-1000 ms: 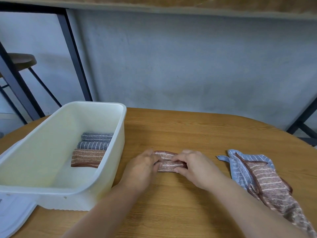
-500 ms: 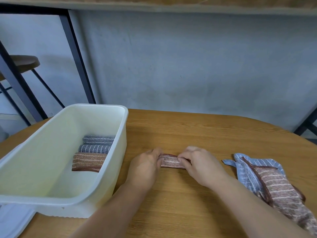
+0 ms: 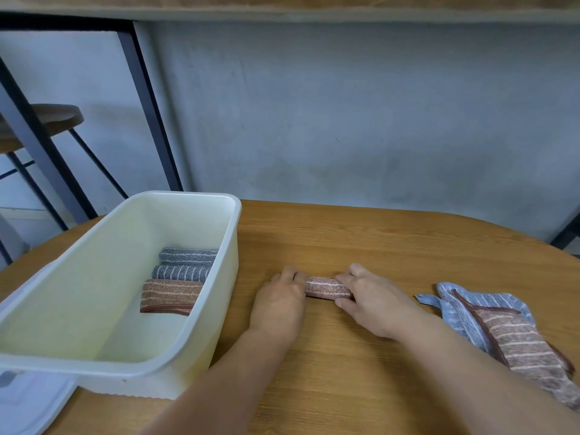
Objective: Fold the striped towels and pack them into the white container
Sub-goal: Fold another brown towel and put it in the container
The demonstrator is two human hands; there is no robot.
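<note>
On the wooden table [image 3: 376, 240], both hands [image 3: 279, 304] [image 3: 373, 301] pinch a folded brown striped towel [image 3: 326, 287].

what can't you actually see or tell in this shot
Head view only:
- Left hand: fingertips hidden behind its own back, grip on the folded brown towel unclear.
- Towel ends: covered by both hands, right hand included.
- Unfolded towels: cut off by the right edge.
- Lid: cut off at the bottom-left corner.
- White container: near wall hides part of its floor.

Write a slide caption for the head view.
Both hands grip a folded brown striped towel beside the white container.
</note>
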